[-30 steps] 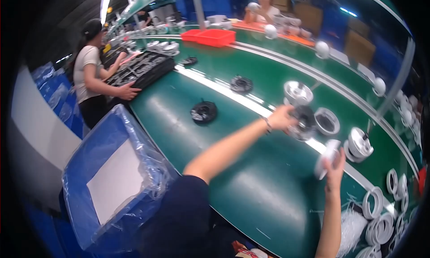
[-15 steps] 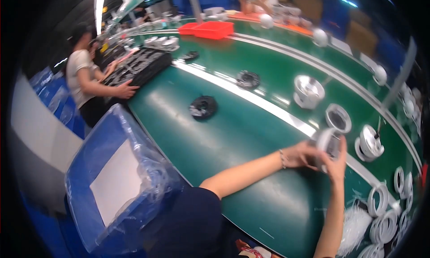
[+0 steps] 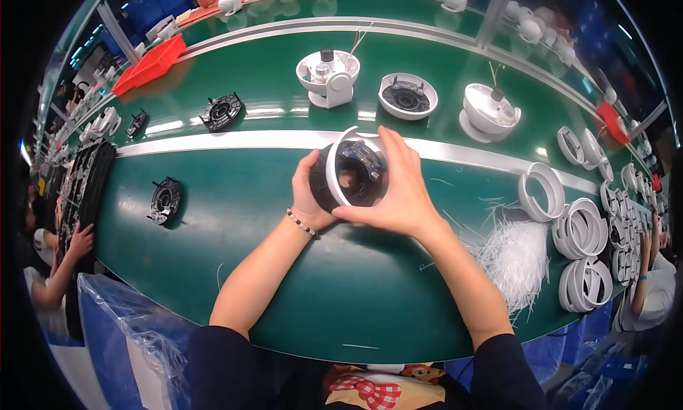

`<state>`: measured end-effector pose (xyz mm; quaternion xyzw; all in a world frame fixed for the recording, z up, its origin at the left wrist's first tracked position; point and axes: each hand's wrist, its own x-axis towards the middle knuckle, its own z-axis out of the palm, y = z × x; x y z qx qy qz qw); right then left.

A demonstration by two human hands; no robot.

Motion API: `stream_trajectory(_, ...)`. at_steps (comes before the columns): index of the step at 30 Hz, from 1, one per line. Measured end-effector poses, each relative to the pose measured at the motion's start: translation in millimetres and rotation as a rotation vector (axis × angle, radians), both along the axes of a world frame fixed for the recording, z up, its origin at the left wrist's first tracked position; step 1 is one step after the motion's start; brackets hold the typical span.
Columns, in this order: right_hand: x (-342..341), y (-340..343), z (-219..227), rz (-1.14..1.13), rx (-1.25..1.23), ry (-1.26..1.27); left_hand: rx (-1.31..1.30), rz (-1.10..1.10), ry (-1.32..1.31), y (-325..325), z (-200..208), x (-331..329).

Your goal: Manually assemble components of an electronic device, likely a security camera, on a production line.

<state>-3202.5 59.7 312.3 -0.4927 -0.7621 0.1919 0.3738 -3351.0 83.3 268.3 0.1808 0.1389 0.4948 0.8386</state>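
Over the middle of the green table my left hand (image 3: 307,196) is closed on a black round part (image 3: 324,189). My right hand (image 3: 404,193) grips a white ring-shaped cover (image 3: 333,164), thumb on its lower rim and fingers behind its right side. Ring and black part are pressed close together, tilted. Inside the ring a small circuit board (image 3: 361,156) and a dark central opening show. How the two fit together is partly hidden by my fingers. Beyond my hands stand a white dome housing (image 3: 329,76) with wires and a white bowl-like cover (image 3: 408,100) holding a black part.
Another white housing (image 3: 491,115) stands at the right. Black round parts (image 3: 165,201) lie at the left. White rings (image 3: 580,227) are stacked at the right beside a bundle of white ties (image 3: 516,257). A black tray (image 3: 89,182) is handled by another person. A red bin (image 3: 151,63) sits farther back.
My view has swung from the left to straight ahead. Both hands hold the white cover in front of me now, and the black part and circuit board show more clearly.
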Motion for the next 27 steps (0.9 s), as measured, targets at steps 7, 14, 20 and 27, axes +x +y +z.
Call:
stream_trajectory(7, -9, 1, -2, 0.133, 0.101, -0.205, 0.039, -0.147, -0.093, 6, -9, -5)
stream_trajectory(14, -9, 3, -5, 0.117, 0.070, -0.224, -0.011, -0.153, 0.015, 5, -3, -6)
stream_trajectory(20, 1, 4, 0, 0.281, 0.072, -0.224, -0.002, -0.220, 0.092, 3, -2, -8)
stream_trajectory(27, 11, 16, -8, 0.383, 0.047, -0.234, 0.003, -0.221, 0.059, 6, -5, -8)
